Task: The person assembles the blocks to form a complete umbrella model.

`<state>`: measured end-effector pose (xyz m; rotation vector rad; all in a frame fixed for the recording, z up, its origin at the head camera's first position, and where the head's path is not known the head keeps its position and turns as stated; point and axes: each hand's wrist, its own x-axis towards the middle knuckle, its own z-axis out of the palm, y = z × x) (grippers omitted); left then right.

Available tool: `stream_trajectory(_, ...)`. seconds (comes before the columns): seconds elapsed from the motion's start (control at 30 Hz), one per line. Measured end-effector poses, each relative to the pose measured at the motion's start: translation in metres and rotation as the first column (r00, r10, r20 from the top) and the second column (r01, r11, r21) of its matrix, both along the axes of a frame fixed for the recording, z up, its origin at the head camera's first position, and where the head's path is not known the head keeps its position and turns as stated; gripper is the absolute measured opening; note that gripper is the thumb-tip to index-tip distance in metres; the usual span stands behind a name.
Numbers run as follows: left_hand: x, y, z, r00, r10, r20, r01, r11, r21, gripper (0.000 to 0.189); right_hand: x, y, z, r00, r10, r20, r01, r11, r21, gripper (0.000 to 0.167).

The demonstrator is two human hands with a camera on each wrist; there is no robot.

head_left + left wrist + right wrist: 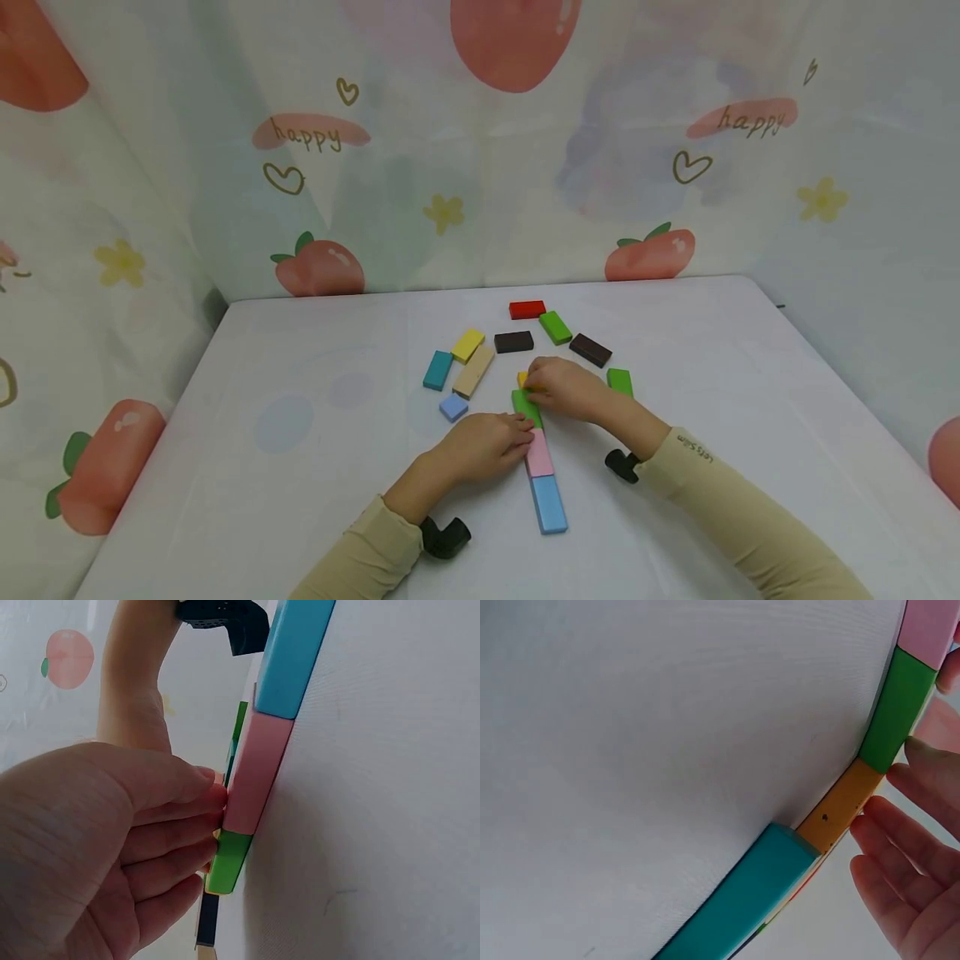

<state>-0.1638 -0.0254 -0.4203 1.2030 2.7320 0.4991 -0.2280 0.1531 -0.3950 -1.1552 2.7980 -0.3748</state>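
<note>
From my remote seat I see the left hand point(491, 443), fingers loosely straight, touching the pink block point(540, 455), and at its two o'clock the right hand point(568, 388), relaxed, fingertips on the orange block point(840, 808), with the blue block point(550, 505) at pink's six

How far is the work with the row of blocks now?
Apparently done: blue block, pink block and green block lie end to end. In hand: left hand touches the pink block; right hand touches the orange block. Perhaps left: loose ones, like the red block.
</note>
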Motion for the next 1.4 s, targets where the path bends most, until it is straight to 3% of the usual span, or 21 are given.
stream_trajectory(0.13, -0.003, -0.003, 0.001, 0.999, -0.006, 0.045, 0.003, 0.998, 0.068, 0.031, 0.001, 0.001, 0.0, 1.0, 0.0, -0.008, 0.0, 1.0, 0.004, 0.012)
stream_trajectory(0.2, -0.006, -0.006, 0.0, 0.998, 0.04, 0.05, -0.045, 0.993, 0.106, 0.031, 0.002, 0.0, 0.0, 1.0, -0.011, 0.002, 0.011, 1.0, 0.003, 0.013)
stream_trajectory(0.27, -0.011, -0.009, -0.001, 0.991, 0.13, 0.039, -0.134, 0.984, 0.12, 0.032, 0.003, 0.0, 0.0, 1.0, -0.019, 0.007, 0.019, 1.0, 0.002, 0.013)
stream_trajectory(0.37, -0.02, -0.015, -0.003, 0.958, 0.286, -0.002, -0.284, 0.953, 0.105, 0.035, 0.004, 0.0, -0.001, 1.0, -0.022, 0.01, 0.022, 1.0, 0.004, 0.015)
stream_trajectory(0.43, -0.026, -0.019, -0.004, 0.936, 0.351, -0.034, -0.348, 0.934, 0.081, 0.035, 0.005, 0.001, -0.002, 1.0, -0.019, 0.007, 0.019, 1.0, 0.004, 0.016)
stream_trajectory(0.67, -0.044, -0.023, -0.005, 0.893, 0.436, -0.112, -0.433, 0.9, 0.045, 0.019, 0.004, 0.001, -0.004, 1.0, -0.013, 0.009, 0.013, 1.0, -0.007, 0.015)
stream_trajectory(0.87, -0.051, -0.02, -0.008, 0.877, 0.458, -0.147, -0.466, 0.885, -0.023, 0.015, 0.003, -0.001, -0.005, 1.0, -0.018, 0.013, 0.018, 1.0, -0.009, 0.015)
stream_trajectory(1.17, -0.048, -0.016, -0.006, 0.867, 0.433, -0.245, -0.465, 0.881, -0.089, 0.017, 0.003, -0.002, -0.003, 1.0, -0.003, -0.006, 0.003, 1.0, -0.015, 0.016)
stream_trajectory(1.27, -0.047, -0.016, -0.004, 0.877, 0.419, -0.235, -0.446, 0.892, -0.076, 0.018, 0.002, 0.0, -0.004, 1.0, 0.005, -0.017, -0.005, 1.0, -0.019, 0.015)
stream_trajectory(1.4, -0.048, -0.017, -0.001, 0.908, 0.368, -0.202, -0.385, 0.922, -0.049, 0.018, 0.002, 0.002, -0.005, 0.999, 0.01, -0.032, -0.011, 1.0, -0.026, 0.015)
